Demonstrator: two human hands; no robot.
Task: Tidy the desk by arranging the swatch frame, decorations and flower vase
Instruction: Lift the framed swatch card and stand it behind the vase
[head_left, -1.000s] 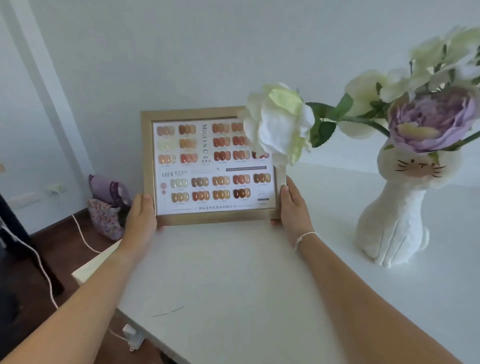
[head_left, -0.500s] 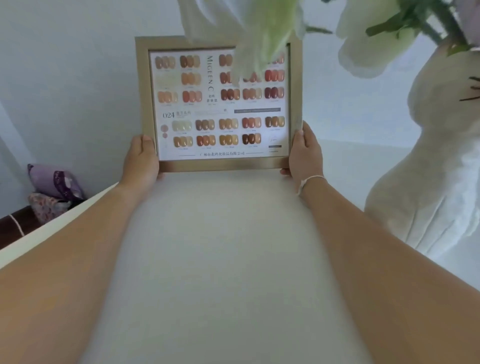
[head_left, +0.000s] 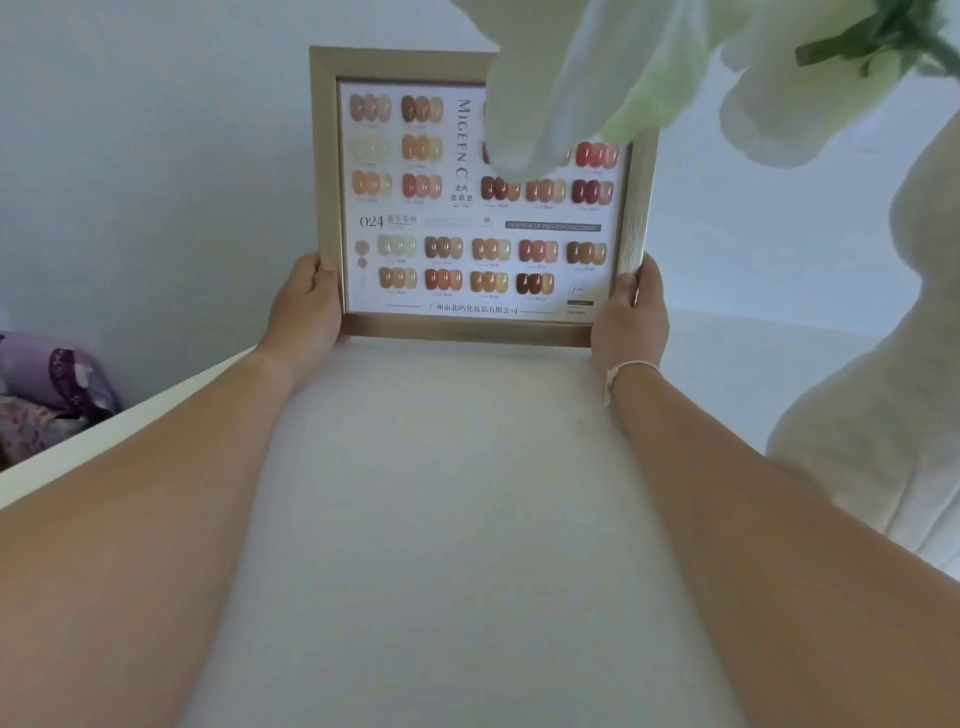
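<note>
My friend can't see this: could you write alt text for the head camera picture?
Two bare hands, left hand and right hand, hold a gold swatch frame upright on a white desk by the wall; white flowers and a white vase crowd the right.

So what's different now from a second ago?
The view has leaned in: the swatch frame sits higher and fills more of the picture, and the white flower now hangs in front of its upper right corner. The cat vase looms close at the right edge. Unchanged: the left hand and right hand still grip the frame's lower sides, upright at the back of the white desk.
</note>
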